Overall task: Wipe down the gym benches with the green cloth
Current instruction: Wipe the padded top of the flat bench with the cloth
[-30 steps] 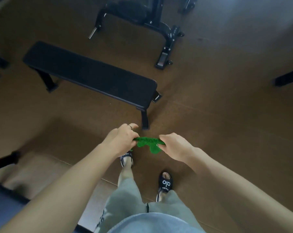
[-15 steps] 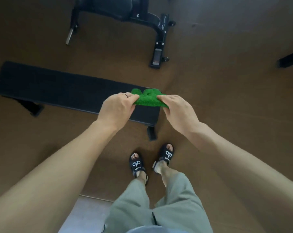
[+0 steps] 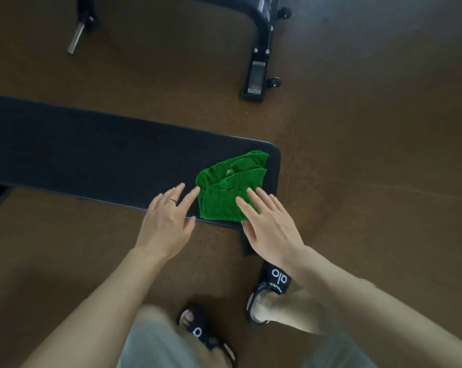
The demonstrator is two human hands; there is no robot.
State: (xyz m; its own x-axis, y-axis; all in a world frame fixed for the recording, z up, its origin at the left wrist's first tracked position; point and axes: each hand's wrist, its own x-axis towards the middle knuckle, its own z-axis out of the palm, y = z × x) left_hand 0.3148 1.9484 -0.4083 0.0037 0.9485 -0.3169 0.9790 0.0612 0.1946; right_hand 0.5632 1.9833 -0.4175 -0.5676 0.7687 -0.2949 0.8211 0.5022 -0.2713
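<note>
The green cloth (image 3: 228,188) lies folded on the right end of a flat black gym bench (image 3: 91,158) that runs across the view from the left edge. My left hand (image 3: 167,221) hovers just left of the cloth, fingers spread, its fingertips at the cloth's left edge. My right hand (image 3: 269,224) is over the cloth's near right corner, fingers apart and covering that corner. Neither hand grips the cloth.
A black adjustable bench frame (image 3: 261,43) with small wheels stands on the brown floor beyond the flat bench. A chrome bar end (image 3: 76,39) sticks out at the top left. My feet in black slides (image 3: 272,285) stand close to the bench's right leg.
Both hands held the cloth bunched in the air before. It now lies on the bench's right end, and both hands have let go and spread their fingers. I have stepped closer.
</note>
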